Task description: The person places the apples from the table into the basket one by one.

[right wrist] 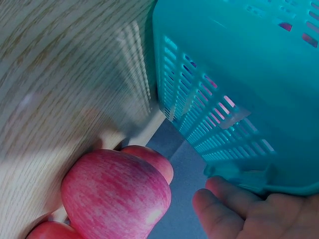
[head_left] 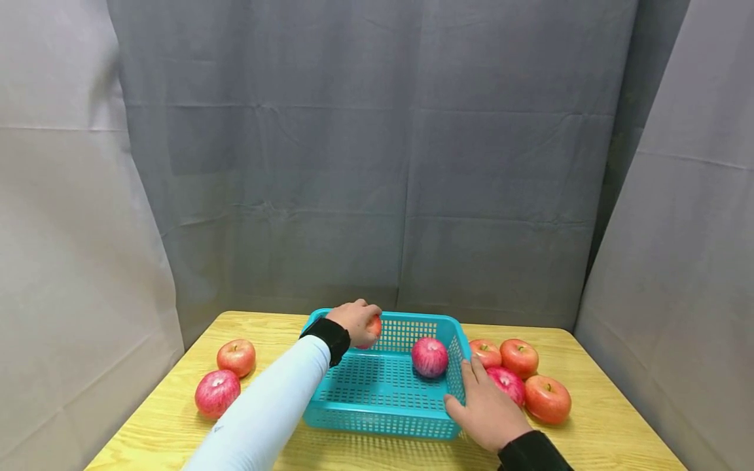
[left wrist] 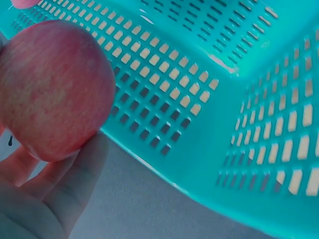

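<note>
A turquoise perforated plastic basket stands on the wooden table. Over its back left part, my left hand grips a red apple, mostly covered by the hand in the head view. Another apple, dark pink and streaked, sits inside the basket toward the right. My right hand rests at the basket's right side, thumb spread near the front corner and fingers extended along the rim. In the right wrist view, its fingertips are by the rim, beside a pink-red apple outside the basket.
Two apples, one orange-red and one pink, lie on the table left of the basket. Several more, including an orange-red apple, are clustered close to its right side. Grey cloth hangs behind the table, with lighter cloth at both sides.
</note>
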Tool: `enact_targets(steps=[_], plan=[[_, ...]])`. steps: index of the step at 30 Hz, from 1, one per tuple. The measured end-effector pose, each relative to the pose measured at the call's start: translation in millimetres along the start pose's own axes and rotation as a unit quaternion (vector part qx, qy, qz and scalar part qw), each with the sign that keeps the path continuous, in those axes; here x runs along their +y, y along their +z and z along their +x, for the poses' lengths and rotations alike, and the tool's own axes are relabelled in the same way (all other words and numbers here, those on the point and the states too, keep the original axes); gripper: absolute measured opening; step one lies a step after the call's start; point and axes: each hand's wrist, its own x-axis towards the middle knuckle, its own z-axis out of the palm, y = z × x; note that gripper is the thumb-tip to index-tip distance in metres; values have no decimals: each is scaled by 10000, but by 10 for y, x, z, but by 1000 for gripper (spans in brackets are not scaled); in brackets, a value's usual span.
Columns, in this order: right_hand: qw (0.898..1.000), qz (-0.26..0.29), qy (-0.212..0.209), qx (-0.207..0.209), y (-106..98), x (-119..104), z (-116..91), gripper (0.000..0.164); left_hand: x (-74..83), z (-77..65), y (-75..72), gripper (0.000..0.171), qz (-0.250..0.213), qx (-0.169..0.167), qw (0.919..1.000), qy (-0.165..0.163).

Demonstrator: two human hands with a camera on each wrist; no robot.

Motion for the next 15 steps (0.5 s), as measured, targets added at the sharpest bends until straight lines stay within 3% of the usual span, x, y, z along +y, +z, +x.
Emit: enact_targets(steps=[15], plan=[[9999, -31, -50, 85, -2, -18, -10, 86, 230, 4, 96, 49, -102, -168, 9998, -13]])
